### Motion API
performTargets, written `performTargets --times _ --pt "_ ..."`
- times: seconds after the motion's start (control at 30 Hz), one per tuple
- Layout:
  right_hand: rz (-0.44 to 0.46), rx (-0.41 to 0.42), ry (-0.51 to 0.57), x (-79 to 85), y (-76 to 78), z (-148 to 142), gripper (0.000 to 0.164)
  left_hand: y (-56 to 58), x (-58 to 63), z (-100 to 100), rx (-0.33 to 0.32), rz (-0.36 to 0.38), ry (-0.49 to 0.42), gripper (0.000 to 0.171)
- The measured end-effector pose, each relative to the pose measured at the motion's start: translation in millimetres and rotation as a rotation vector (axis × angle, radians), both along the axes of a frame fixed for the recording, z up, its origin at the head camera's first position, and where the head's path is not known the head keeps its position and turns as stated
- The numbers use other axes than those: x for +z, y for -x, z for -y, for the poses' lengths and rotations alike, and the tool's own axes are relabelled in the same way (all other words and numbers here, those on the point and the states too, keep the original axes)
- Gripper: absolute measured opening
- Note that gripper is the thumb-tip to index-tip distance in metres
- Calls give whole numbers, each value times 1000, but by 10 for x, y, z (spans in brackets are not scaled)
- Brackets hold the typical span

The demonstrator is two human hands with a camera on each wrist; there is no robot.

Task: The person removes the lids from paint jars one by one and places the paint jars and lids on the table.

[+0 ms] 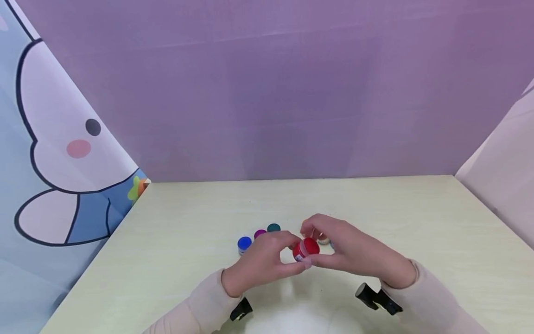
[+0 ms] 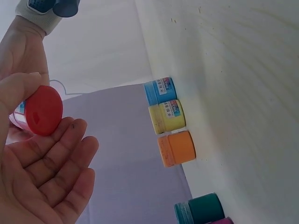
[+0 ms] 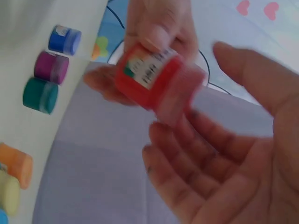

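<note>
A small red paint jar (image 1: 306,249) with a white label is up between the two hands above the table. My left hand (image 1: 267,255) holds it, thumb against the labelled side in the right wrist view. The jar (image 3: 152,79) is tilted there, its paler end toward the right palm. My right hand (image 1: 354,246) is spread beside it, with fingertips (image 3: 156,135) right at that paler end and the thumb apart from it. In the left wrist view the round red end of the jar shows beside the left fingers (image 2: 56,172).
Behind the hands stand jars in blue (image 1: 244,243), purple (image 1: 260,233) and teal (image 1: 273,227). Further right are orange (image 2: 176,148), yellow (image 2: 167,116) and light blue (image 2: 160,91) jars, partly hidden by the right hand in the head view. A purple backdrop (image 1: 292,102) rises at the table's far edge.
</note>
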State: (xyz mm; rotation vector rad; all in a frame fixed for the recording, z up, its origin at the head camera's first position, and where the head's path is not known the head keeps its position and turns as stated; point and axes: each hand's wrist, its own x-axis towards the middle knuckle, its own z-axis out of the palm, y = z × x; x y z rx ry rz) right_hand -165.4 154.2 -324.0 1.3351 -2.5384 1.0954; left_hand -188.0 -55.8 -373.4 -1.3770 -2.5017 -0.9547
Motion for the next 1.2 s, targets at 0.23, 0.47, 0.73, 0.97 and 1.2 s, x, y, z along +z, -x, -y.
performTargets --times 0.23,0.47,0.73,0.97,1.2 --pt "113 -185 -18 -27 -26 32 30 -15 37 -2 14 34 23 21" --pt "127 -202 -19 7 -37 29 31 -24 53 -3 21 31 29 23" --pt "72 -142 -29 44 -44 10 20 -21 56 1 22 34 29 25" --pt "-29 -66 -4 44 -37 1 28 -27 49 13 13 47 5 26" --pt "-81 -58 30 80 -50 -14 33 -24 45 19 6 50 -8 29"
